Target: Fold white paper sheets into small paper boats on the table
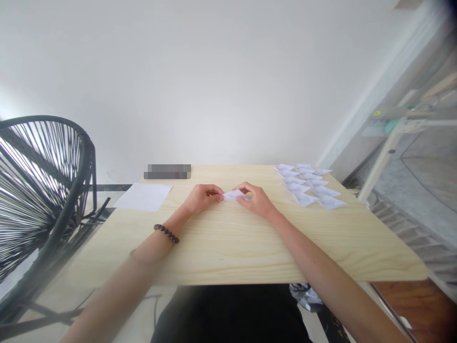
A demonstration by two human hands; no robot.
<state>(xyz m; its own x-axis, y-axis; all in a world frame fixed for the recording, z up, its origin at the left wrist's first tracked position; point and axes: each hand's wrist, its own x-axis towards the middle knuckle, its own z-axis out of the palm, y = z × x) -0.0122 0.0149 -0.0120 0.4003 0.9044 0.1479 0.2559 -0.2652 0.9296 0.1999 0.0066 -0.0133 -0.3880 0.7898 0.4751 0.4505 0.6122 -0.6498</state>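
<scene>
Between my two hands, just over the middle of the table, is a small folded white paper boat (233, 194). My left hand (204, 197) pinches its left tip between thumb and fingers. On the other side my right hand (256, 200) grips its right end, thumb in front and fingers behind, hiding that part of it. Several finished white paper boats (301, 199) stand in rows on the table to the right of my right hand. Off to the left lies a stack or sheet of flat white paper (144, 196).
The light wooden table (221, 257) reaches to a white wall behind. A blurred-out dark block (167, 171) lies at its back left. A black corded chair (46, 190) stands left of the table, and a white metal frame (382, 166) to the right.
</scene>
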